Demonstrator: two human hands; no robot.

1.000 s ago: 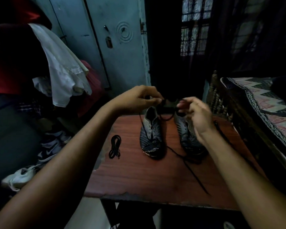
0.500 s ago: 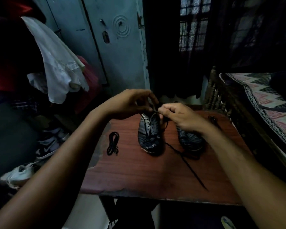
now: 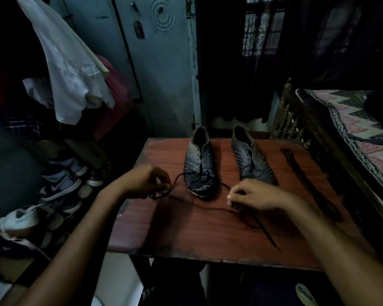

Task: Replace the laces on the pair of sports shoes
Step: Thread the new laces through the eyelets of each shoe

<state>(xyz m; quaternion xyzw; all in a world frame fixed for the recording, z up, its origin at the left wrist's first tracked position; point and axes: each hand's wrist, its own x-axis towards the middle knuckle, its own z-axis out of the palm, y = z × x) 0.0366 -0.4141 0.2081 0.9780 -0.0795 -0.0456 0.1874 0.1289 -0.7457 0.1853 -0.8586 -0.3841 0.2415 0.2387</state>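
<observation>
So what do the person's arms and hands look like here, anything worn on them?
Both forearms are bare as far as the frame shows, with no sleeves in view. The left hand and right hand wear no gloves, and no watch, bracelet or ring can be made out, though the room is dim. Nails look short and plain.

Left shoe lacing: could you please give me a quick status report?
Left hand and right hand each pinch a black lace end. Lace threaded through left shoe toe eyelets only. Nothing in the way.
</observation>
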